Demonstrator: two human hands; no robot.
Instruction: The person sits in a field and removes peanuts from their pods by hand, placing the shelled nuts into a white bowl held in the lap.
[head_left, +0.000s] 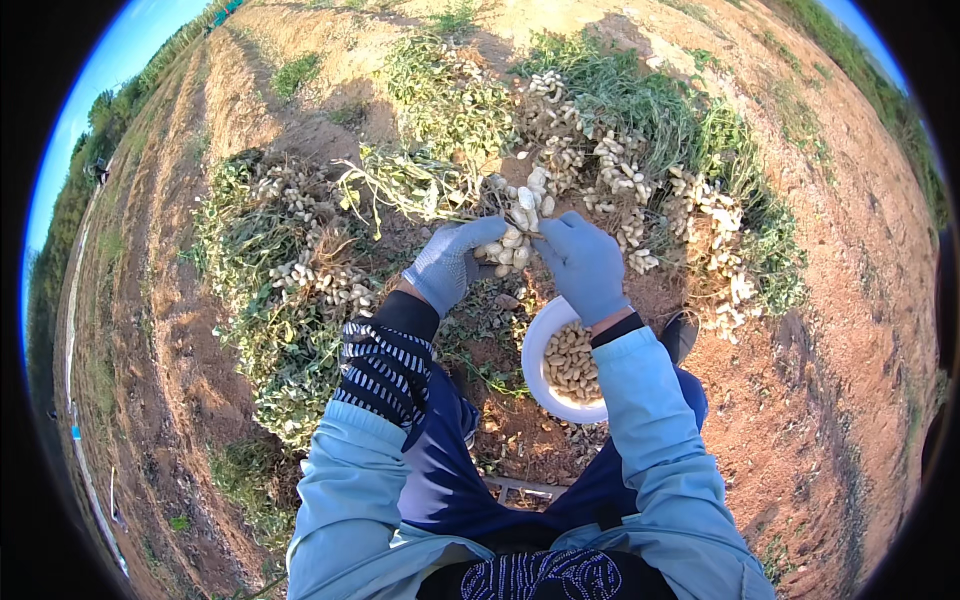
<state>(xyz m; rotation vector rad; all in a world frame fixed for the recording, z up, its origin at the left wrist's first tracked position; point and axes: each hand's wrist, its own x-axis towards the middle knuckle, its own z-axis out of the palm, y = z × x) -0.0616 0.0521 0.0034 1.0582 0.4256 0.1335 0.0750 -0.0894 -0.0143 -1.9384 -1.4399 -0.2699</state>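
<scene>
My left hand (457, 259), in a grey-blue dotted glove, grips a peanut plant just below its cluster of peanut pods (517, 225). At the right side of the same cluster, my right hand (585, 262) in a matching glove has its thumb and fingers closed at the pods; what exactly lies between the fingertips is hidden. The stems and leaves of the plant (412, 184) stretch away to the upper left. Under my right wrist stands a white plastic bucket (534, 360), partly filled with loose peanut pods (571, 364).
Pulled peanut plants (277, 300) lie heaped at the left, roots and pods showing. More plants with pods (645, 112) curve around the front and right. A shoe (679, 336) is beside the bucket. Furrowed reddish soil (825, 390) surrounds the heaps. Part of a low frame (525, 487) shows between my legs.
</scene>
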